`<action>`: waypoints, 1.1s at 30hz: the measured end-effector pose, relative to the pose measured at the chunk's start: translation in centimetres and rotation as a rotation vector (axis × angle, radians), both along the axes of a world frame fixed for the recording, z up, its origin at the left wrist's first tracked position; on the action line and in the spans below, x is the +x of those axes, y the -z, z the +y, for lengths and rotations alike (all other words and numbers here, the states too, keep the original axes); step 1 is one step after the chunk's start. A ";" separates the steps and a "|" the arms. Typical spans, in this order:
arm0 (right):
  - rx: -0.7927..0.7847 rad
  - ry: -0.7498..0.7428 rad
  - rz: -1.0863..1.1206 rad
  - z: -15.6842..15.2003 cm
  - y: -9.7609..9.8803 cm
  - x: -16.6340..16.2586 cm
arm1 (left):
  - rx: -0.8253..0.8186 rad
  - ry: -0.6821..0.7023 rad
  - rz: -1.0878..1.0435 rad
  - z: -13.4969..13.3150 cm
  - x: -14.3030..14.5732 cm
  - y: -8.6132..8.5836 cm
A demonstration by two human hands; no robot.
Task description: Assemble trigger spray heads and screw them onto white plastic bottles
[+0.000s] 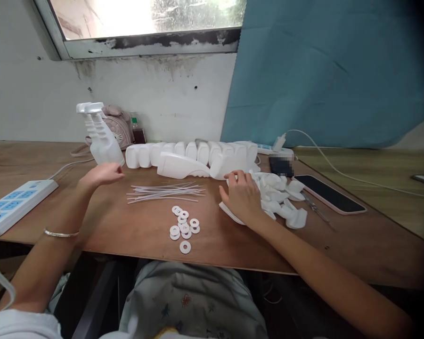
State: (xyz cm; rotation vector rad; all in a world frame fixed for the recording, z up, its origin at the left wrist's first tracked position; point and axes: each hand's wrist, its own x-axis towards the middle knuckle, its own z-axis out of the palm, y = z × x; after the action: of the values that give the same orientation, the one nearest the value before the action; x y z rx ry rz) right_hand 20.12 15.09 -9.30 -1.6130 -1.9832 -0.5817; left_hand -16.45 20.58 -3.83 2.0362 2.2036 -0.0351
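Observation:
My left hand (101,174) is curled into a loose fist at the table's left side, with nothing visible in it. Just behind it stand white spray bottles (104,139) with trigger tops. My right hand (242,195) rests over the left end of a heap of white plastic trigger heads (279,195), fingers bent down and thumb apart. One white piece (231,213) sticks out under its palm; the fingertips' contact is partly hidden. Between the hands lie thin white tubes (166,192) and several white ring washers (184,228).
Behind the tubes, white bottles (183,165) lie in a row. A power strip (17,205) sits at the left, a phone (328,193) and a slim metal tool (316,207) at the right. A pink bag (118,127) and small green-capped bottle (137,131) stand near the wall.

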 end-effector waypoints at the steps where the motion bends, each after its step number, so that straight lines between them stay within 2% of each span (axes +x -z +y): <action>1: 0.006 0.036 -0.032 0.0 0.0 0.1 | 0.030 0.076 -0.030 -0.4 1.8 -0.6; 2: 0.007 0.060 -0.057 0.1 0.0 0.2 | 0.068 0.165 -0.066 -0.9 3.7 -1.0; 3: 0.003 0.075 -0.075 0.1 0.0 0.3 | 0.123 0.314 -0.132 -1.4 5.6 -1.3; 4: -0.009 0.079 -0.088 0.0 -0.1 0.4 | 0.091 0.467 -0.207 -1.9 7.6 -1.4; 6: -0.073 0.060 -0.100 -0.1 -0.5 0.6 | -0.072 0.730 -0.325 -2.8 10.9 -1.3; 8: -0.209 0.017 -0.081 -0.4 -1.0 0.9 | -0.230 0.873 -0.386 -3.2 13.0 -0.8; 11: -0.361 -0.075 -0.068 -0.8 -2.0 1.4 | -0.286 0.884 -0.416 -2.8 13.4 0.4; 17: -0.434 -0.269 -0.281 -1.9 -2.8 1.9 | -0.303 0.910 -0.472 -1.2 11.8 2.8; 22: -0.313 -0.234 -0.373 -2.3 -1.8 0.9 | -0.270 0.958 -0.474 -1.1 12.5 4.0; 24: -0.306 -0.293 -0.338 -2.4 -1.3 0.5 | -0.270 0.960 -0.459 -1.2 12.6 4.1; 28: -0.390 -0.529 -0.180 -2.6 -0.6 -0.6 | -0.232 0.921 -0.462 -1.6 12.3 3.3; 31: -0.483 -0.662 -0.050 -2.9 -0.1 -1.3 | -0.145 0.887 -0.572 -2.0 12.0 2.5; 33: -0.512 -0.669 0.033 -3.0 0.2 -1.4 | -0.090 0.851 -0.685 -2.2 12.0 2.3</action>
State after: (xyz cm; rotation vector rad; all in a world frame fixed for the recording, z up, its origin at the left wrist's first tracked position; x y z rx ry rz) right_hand 18.67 12.09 -9.53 -1.0597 -2.5867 0.2247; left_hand -4.44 18.42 -6.10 2.2962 0.8613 0.3953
